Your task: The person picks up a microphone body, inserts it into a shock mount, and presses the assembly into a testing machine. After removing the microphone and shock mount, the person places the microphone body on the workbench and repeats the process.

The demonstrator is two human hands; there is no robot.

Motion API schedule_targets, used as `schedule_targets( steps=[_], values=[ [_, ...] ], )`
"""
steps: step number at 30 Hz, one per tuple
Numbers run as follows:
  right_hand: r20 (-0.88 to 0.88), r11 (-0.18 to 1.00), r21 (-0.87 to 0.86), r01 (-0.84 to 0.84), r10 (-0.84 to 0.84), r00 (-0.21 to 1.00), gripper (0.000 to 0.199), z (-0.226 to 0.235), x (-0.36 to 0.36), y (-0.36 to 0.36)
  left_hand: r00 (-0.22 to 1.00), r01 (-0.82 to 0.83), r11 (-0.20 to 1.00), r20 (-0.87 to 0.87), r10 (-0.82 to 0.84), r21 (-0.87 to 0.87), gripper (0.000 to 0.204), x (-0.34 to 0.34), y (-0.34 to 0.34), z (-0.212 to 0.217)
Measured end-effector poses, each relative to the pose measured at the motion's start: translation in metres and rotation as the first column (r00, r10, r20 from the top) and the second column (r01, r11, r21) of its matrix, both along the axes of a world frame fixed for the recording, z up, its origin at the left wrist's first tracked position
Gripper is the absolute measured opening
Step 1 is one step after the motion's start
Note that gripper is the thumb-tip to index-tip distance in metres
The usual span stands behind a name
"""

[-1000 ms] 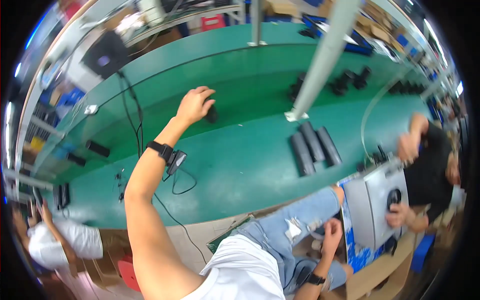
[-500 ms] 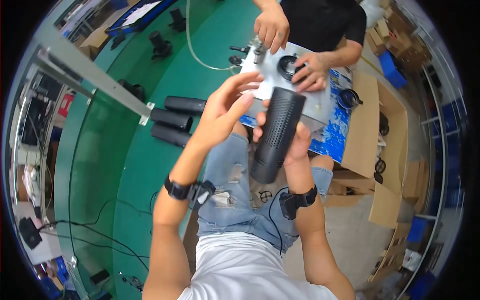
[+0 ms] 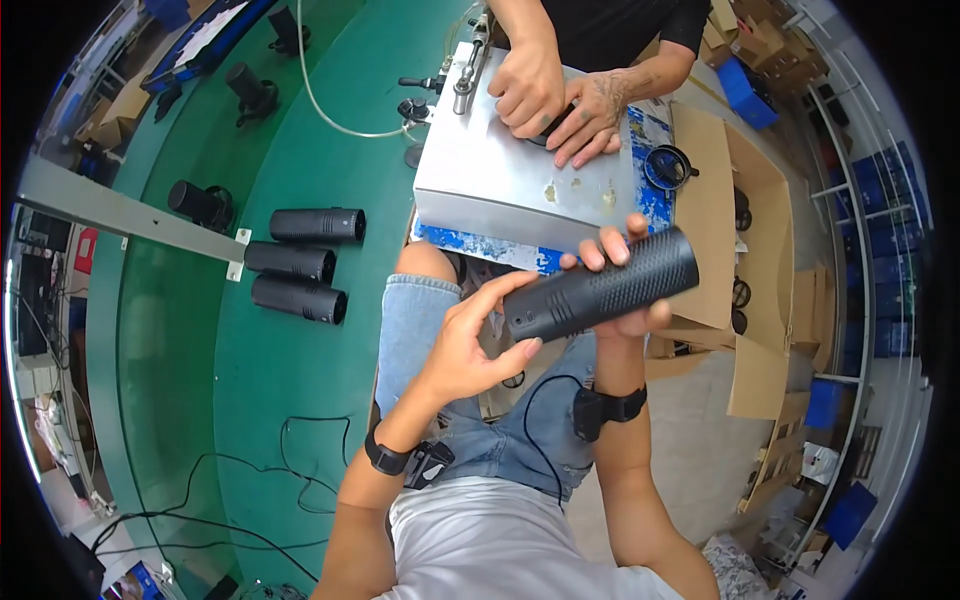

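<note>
A black cylindrical housing (image 3: 600,285), perforated over much of its side, lies tilted across my lap area, its right end higher. My right hand (image 3: 632,322) is wrapped round it from below, fingertips showing over the far side. At its left end, my left hand (image 3: 465,345) holds it between the thumb below and the fingers above. Beyond it, a co-worker's two hands (image 3: 560,110) press on a black round part (image 3: 552,130) on a silver metal box (image 3: 500,185); the hands mostly hide that part.
Several similar black cylinders (image 3: 290,262) lie on the green bench (image 3: 270,370) to the left. A black ring part (image 3: 668,168) sits on the blue worn surface right of the box. An open cardboard box (image 3: 760,240) stands at the right. Black cables (image 3: 200,460) run at lower left.
The cylinder has turned from nearly upright to lying sideways and shifted right. My left hand has come down onto its left end. The co-worker's hands have come together over the round part.
</note>
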State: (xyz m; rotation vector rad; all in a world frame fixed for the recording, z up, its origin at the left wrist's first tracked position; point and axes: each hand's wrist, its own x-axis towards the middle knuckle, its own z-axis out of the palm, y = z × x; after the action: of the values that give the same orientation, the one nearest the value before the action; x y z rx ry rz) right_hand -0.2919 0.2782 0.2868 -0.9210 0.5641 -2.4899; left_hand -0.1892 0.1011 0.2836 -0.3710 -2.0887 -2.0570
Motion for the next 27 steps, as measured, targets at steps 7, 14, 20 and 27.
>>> schedule_targets(
  steps=[7,14,20,27],
  values=[
    [-0.050,0.908,0.343,0.240,-0.237,0.970,0.069,0.008,-0.002,0.020,0.874,0.207,0.840,0.292,-0.390,0.502,0.051,-0.030,-0.007,-0.060],
    [-0.500,0.576,0.375,0.726,-0.534,0.682,0.049,0.071,-0.087,-0.005,0.797,-0.049,0.804,0.508,-0.326,0.593,0.040,-0.044,0.000,-0.107],
    [-0.584,0.484,0.448,0.752,-0.479,0.656,0.034,0.067,-0.191,-0.048,0.776,0.072,0.895,0.539,-0.328,0.441,0.029,-0.042,0.002,-0.106],
    [-0.663,0.290,0.521,0.803,-0.456,0.594,0.032,0.023,-0.196,-0.077,0.766,0.099,0.867,0.518,-0.380,0.489,0.026,-0.042,0.000,-0.105]
  ],
)
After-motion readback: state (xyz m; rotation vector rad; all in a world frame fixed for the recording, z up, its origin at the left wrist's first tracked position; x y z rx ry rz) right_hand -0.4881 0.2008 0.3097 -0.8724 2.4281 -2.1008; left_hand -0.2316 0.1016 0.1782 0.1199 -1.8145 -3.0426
